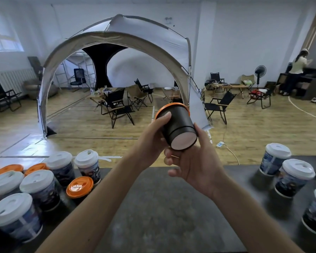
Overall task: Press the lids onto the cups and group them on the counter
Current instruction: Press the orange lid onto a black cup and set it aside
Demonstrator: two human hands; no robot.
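Note:
I hold a black cup (pixel 178 123) with an orange lid (pixel 164 108) in the air above the dark counter (pixel 162 207), tilted so its white base faces me. My left hand (pixel 153 137) grips the cup's left side near the lid. My right hand (pixel 192 161) holds it from below and from the right. On the left stand several printed cups with white lids (pixel 38 189) and black cups with orange lids (pixel 79 187). Three white-lidded printed cups (pixel 292 178) stand at the right.
The counter's far edge runs behind my hands. Beyond it lies a wooden floor with a large tent (pixel 117 61), folding chairs (pixel 117 106) and low tables. A person (pixel 297 73) stands at a desk far right.

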